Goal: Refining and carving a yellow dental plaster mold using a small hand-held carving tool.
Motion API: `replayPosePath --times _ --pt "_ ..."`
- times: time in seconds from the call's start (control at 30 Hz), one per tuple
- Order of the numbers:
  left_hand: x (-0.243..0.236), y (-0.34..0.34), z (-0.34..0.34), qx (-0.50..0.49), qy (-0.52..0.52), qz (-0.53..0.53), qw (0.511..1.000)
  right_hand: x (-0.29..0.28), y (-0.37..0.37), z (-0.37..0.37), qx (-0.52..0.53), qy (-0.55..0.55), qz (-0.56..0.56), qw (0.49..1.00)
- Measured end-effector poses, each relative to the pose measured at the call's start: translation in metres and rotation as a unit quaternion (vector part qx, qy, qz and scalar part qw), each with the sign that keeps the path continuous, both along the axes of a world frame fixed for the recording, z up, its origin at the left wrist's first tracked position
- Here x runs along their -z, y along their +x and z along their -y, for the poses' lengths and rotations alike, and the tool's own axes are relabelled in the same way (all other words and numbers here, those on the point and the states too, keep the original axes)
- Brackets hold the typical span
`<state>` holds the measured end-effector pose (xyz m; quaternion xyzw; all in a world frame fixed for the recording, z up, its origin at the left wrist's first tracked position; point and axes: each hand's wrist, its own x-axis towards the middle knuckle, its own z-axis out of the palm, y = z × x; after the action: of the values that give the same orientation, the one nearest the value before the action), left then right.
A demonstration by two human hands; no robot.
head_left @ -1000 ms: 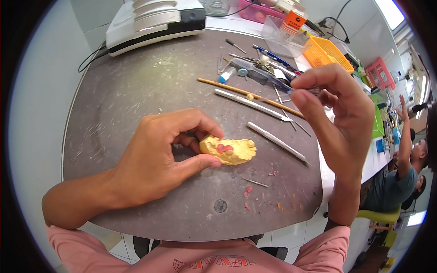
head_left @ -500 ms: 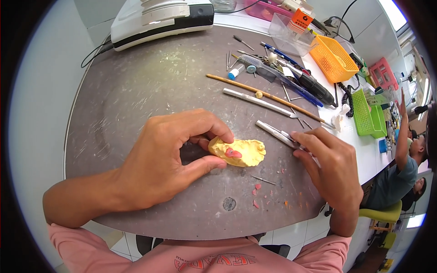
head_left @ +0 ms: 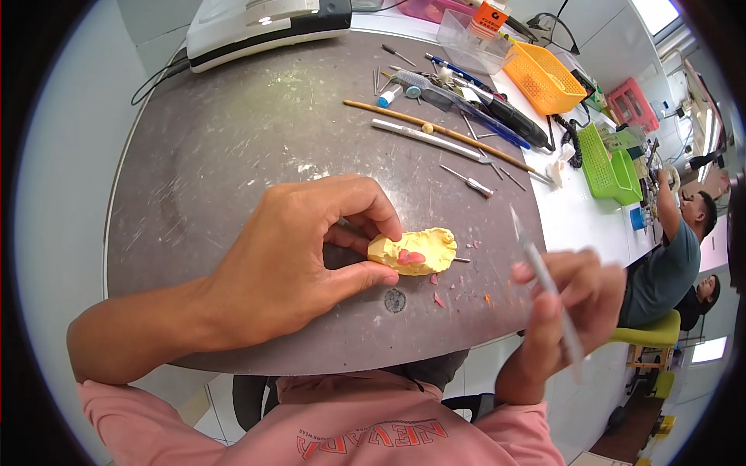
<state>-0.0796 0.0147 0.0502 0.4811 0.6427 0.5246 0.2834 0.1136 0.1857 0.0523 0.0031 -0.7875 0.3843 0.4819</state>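
My left hand (head_left: 299, 256) pinches one end of a yellow plaster dental cast (head_left: 435, 245) between thumb and fingers, just above the bench. A lump of pink wax (head_left: 409, 256) sits on the cast. Off to the right, beyond the bench edge, my right hand (head_left: 575, 299) grips a slim silver knife (head_left: 549, 281), its pointed blade tilted up and away. Motion blurs this hand and the handle. Pink wax crumbs (head_left: 439, 300) lie beside the cast, and a thin metal bur (head_left: 462, 259) shows partly from behind it.
On the brown bench (head_left: 225, 147) lie a wooden stick (head_left: 451, 133), a silver-handled tool (head_left: 423, 137), a small thin instrument (head_left: 468, 184) and a black handpiece (head_left: 513, 120). Orange (head_left: 544, 78) and green (head_left: 608, 167) baskets stand at the right. A white machine (head_left: 268, 35) sits far left. Another person (head_left: 672, 260) sits at the right.
My right hand has lifted the silver knife off the bench and moved down and right with it, uncovering the thin instrument. My left hand still holds the cast.
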Motion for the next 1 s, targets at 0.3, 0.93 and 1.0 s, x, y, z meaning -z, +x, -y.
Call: replayPosePath --times 0.3,0.93,1.0 --pt "0.002 0.000 0.004 -0.001 0.019 -0.006 1.000 0.022 0.000 0.033 -0.039 0.081 0.081 0.993" --pt "0.007 -0.003 0.001 0.000 0.037 -0.028 0.999 0.020 -0.002 0.033 -0.038 0.094 0.147 0.984" --pt "0.007 -0.002 0.002 -0.001 0.039 -0.028 0.999 0.020 -0.001 0.034 -0.035 0.094 0.150 0.984"
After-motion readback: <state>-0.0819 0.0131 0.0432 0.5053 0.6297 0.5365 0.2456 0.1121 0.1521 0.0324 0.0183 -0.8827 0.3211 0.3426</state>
